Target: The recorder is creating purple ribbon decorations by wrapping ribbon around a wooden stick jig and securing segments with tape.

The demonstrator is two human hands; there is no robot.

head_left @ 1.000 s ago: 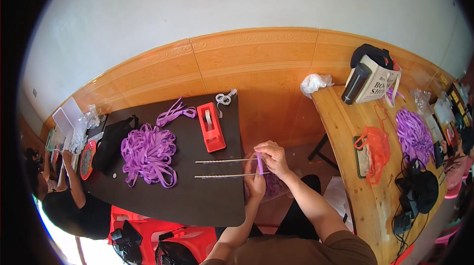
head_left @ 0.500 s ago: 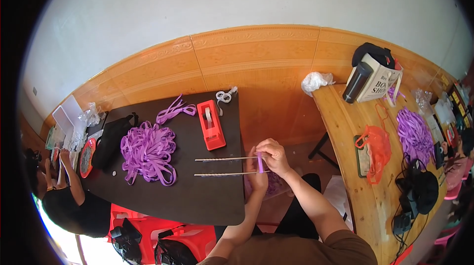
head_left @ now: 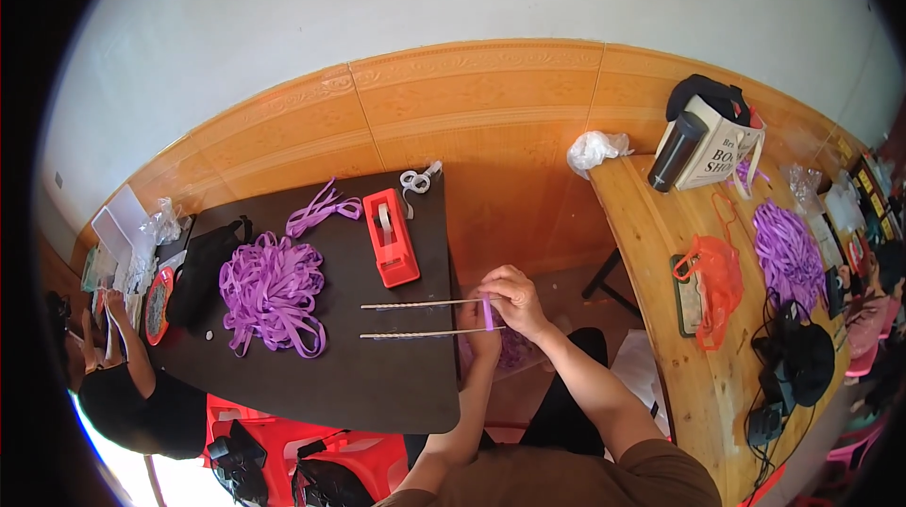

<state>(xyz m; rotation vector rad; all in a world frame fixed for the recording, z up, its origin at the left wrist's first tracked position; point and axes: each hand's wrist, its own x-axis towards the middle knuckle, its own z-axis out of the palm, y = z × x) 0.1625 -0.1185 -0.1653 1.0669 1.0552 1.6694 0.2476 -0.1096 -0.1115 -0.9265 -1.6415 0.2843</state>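
Two thin pale rods [head_left: 415, 305] with a twisted look lie parallel across the dark table, their right ends jutting past its edge. A short purple ribbon [head_left: 488, 312] spans the gap between them near those ends. My right hand [head_left: 514, 297] is closed in a pinch on the ribbon by the upper rod. Beneath the rods, close against the ribbon, is my left hand [head_left: 484, 342]; its fingers are largely hidden behind rods and ribbon. A large heap of purple ribbon [head_left: 269, 290] rests on the table to the left.
On the dark table [head_left: 377, 384] stand a red tape dispenser [head_left: 391, 238], white-handled scissors [head_left: 413, 182] and a black bag [head_left: 203, 266]. A wooden table [head_left: 651, 252] at right bears a tumbler [head_left: 678, 150], an orange plastic bag [head_left: 715, 290] and more ribbon. Another person works far left.
The whole view has shifted slightly, moving the tables a little leftward in the picture. My hands remain at the rod ends with the ribbon, their pose nearly the same.
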